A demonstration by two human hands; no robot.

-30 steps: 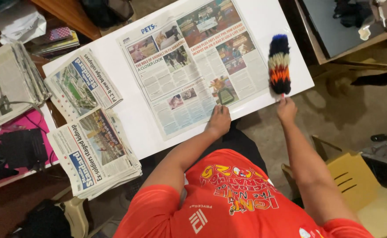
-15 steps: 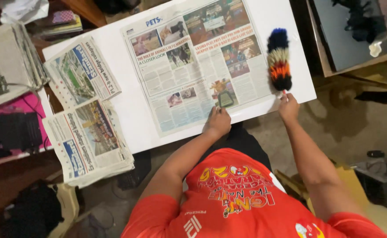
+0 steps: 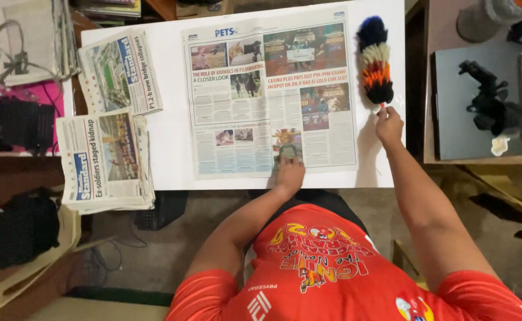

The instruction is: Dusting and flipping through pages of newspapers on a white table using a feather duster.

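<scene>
The right hand (image 3: 389, 126) is closed around the thin handle of a feather duster (image 3: 374, 59), fingers wrapped together on the stem. The duster's fluffy head extends straight away from that grip toward the far edge of the white table (image 3: 168, 148), banded from the hand outward in black, orange-red, cream and dark blue. The head lies on or just above the table surface — which of the two cannot be told.

The left hand (image 3: 290, 173) rests flat, palm down, on the near edge of an open newspaper (image 3: 270, 95). Its fingers lie together and press on the page; they clamp nothing. The sheet spreads away from this hand across the middle of the table, and its right margin lies just beside the duster and the right hand.

Outward of the left hand, on the side away from the duster, a folded newspaper (image 3: 121, 74) lies tilted on the table. Nearer the body on that same side, a stack of folded newspapers (image 3: 106, 160) overhangs the table corner.

Outward of the right hand, past a dark gap, a brown side table carries a dark flat board (image 3: 451, 107) with a black crumpled object (image 3: 488, 98) on it.

The person wears a red printed shirt (image 3: 314, 261).
</scene>
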